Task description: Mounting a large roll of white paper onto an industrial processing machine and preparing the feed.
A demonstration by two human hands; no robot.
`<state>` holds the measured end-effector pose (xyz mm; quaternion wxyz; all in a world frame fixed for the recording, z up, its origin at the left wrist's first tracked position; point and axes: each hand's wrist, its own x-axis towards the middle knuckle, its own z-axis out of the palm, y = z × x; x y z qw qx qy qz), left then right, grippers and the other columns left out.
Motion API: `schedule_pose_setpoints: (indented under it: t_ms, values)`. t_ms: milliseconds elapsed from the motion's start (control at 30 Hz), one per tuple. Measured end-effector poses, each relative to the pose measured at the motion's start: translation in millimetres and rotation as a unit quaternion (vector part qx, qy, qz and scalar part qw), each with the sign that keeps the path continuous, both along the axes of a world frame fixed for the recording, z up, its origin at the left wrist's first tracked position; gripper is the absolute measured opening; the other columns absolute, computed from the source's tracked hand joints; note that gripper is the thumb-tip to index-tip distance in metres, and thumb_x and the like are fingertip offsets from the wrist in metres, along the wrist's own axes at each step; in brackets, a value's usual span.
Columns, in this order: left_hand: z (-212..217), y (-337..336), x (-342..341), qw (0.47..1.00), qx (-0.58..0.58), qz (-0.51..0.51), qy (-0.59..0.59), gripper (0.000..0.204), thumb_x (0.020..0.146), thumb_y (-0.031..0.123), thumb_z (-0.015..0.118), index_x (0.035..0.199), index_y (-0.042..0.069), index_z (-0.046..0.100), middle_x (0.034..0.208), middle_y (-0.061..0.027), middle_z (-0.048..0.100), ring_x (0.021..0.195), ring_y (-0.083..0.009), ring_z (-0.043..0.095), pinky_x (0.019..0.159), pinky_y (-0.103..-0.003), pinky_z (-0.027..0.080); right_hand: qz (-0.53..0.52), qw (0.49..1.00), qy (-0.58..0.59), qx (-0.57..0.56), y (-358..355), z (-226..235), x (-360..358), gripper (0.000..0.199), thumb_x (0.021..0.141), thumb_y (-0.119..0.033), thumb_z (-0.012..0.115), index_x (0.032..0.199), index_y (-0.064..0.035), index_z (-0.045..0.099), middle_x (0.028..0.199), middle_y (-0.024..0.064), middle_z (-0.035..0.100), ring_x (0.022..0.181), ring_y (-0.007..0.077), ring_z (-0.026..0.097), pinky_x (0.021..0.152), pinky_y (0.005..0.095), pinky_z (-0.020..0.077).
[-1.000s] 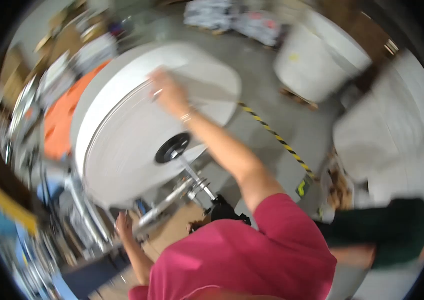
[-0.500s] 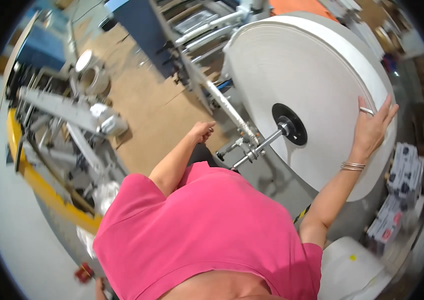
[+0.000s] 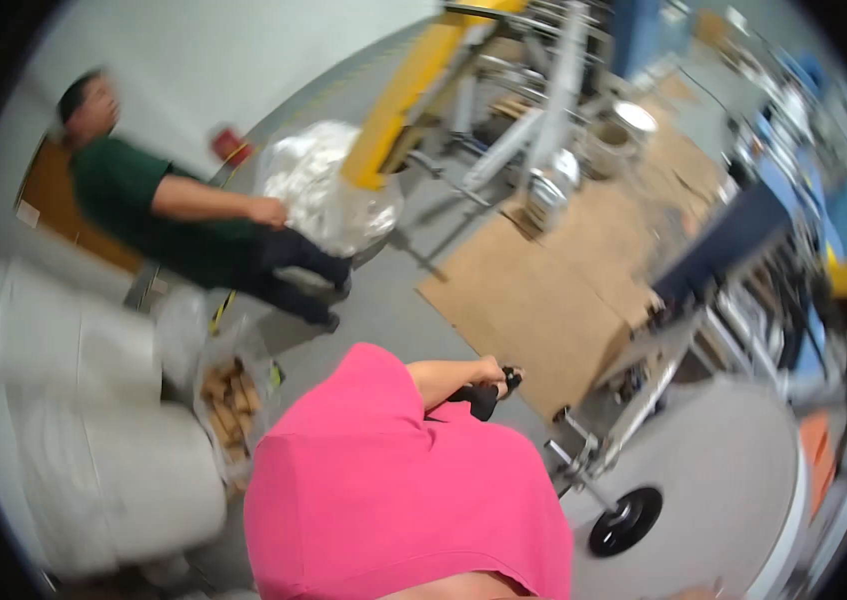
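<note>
My left hand [image 3: 491, 372] hangs by my side above the black shoe, its fingers curled, with nothing visible in them. To the right stands a large white paper roll [image 3: 719, 470], with a black hub [image 3: 626, 522] at its centre. A metal shaft [image 3: 594, 488] runs out from the hub to the machine frame [image 3: 649, 390]. Only a blurred sliver of my right hand [image 3: 701, 592] shows at the lower edge, over the roll's face. Its fingers are cut off from view.
A person in a dark green shirt [image 3: 134, 195] stands at the left beside a clear bag of white material [image 3: 319, 175]. White wrapped rolls [image 3: 104, 480] stand near a bag of brown pieces [image 3: 229, 400]. Brown boards [image 3: 544, 290] cover the floor ahead, with buckets [image 3: 612, 145] beyond.
My view has swung left, so the roll now sits at the lower right and the other person has come into view. My right hand has dropped almost out of the picture.
</note>
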<state>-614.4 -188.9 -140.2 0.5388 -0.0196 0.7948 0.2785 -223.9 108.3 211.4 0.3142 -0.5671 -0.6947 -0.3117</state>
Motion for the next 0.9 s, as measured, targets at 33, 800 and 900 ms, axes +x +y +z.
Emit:
schedule_pose_setpoints:
  t_ms: [33,800,900]
  values:
    - [14.7,-14.6,-5.1,1.000,0.002,0.013,0.015,0.022,0.064,0.019,0.067,0.064,-0.001,0.060,0.056,-0.0107,0.056,0.047,-0.0199,0.053,0.041,-0.033,0.042,-0.066,0.997,-0.005,-0.037,-1.0,-1.3,-7.0,0.045,0.079,-0.008,0.046,0.120,0.0070,0.038,0.118,0.0279,0.042,0.102,0.0406,0.048,0.087,0.0431,0.0410]
    - [-58.1,-49.8,-7.5,0.949,-0.027,-0.233,0.211,0.040,0.074,0.037,0.047,0.093,0.005,0.063,0.099,-0.0173,0.060,0.091,-0.0327,0.058,0.074,-0.044,0.046,-0.003,0.989,0.140,0.042,51.7,-49.3,33.6,0.038,0.085,-0.007,0.039,0.121,0.0037,0.040,0.121,0.0191,0.045,0.100,0.0297,0.052,0.081,0.0350,0.0443]
    - [-102.4,-103.9,-23.7,0.809,0.017,-0.526,0.261,0.026,0.073,0.017,0.044,0.083,0.004,0.064,0.096,-0.0190,0.059,0.090,-0.0345,0.057,0.076,-0.046,0.045,0.122,0.916,0.374,-0.076,30.4,-21.5,-36.3,0.044,0.085,-0.001,0.031,0.129,0.0006,0.030,0.129,0.0164,0.039,0.119,0.0250,0.040,0.098,0.0317,0.0334]
